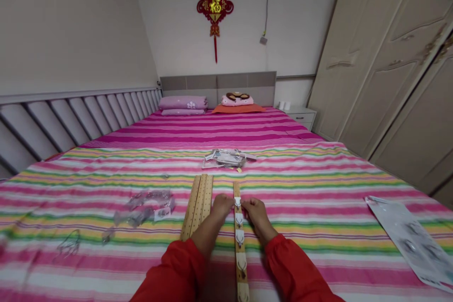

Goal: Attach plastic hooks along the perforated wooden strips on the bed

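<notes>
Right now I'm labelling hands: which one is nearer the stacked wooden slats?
Left. The left hand sits just right of the slats; the right hand is beyond the hook rail.

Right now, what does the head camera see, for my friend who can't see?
Two hands, left hand and right hand, pinch a white hook on a wooden strip lying on a striped bed. More wooden strips lie alongside.

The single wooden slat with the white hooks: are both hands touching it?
Touching. In the head view, the left hand and right hand close from either side on the topmost white hook of the wooden slat, with no gap visible.
</notes>
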Tool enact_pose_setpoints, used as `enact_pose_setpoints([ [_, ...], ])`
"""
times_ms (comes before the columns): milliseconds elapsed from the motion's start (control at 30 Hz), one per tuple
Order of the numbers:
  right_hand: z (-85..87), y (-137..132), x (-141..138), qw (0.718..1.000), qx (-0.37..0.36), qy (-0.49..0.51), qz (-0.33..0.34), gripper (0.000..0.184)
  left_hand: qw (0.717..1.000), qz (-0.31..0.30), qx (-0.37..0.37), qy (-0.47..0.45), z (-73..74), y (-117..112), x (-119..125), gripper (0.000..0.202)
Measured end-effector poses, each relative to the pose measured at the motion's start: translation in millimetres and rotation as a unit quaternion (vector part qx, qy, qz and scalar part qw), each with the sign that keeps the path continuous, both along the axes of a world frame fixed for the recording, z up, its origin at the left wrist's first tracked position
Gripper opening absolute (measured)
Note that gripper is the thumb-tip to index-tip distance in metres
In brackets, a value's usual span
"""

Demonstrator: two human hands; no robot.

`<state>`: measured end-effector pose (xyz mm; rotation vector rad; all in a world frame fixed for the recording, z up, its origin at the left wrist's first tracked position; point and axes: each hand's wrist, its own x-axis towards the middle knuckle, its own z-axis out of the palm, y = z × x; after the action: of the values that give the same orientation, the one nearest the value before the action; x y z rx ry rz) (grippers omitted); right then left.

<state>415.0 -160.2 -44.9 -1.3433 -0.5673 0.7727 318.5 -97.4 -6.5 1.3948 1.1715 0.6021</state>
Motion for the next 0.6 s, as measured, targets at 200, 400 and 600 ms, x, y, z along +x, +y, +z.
enact_pose_setpoints([
  [200,-5.0,2.2,0.4,1.0,-0.001,-0.012,-0.005,0.029,1.0,-0.006,0.011,0.029,-0.1,1.8,1.4,0.028],
  [400,-9.6,4.5,0.1,1.0,-0.006,-0.015,-0.017,0.026,0.999,-0.009,0.022,0.049,-4.2,2.4,2.9,0.029],
  [600,-15.0,6.1,1.4,1.0,-0.007,-0.02,-0.021,0.027,0.996,-0.006,0.044,0.081,-12.1,5.8,5.7,0.03],
])
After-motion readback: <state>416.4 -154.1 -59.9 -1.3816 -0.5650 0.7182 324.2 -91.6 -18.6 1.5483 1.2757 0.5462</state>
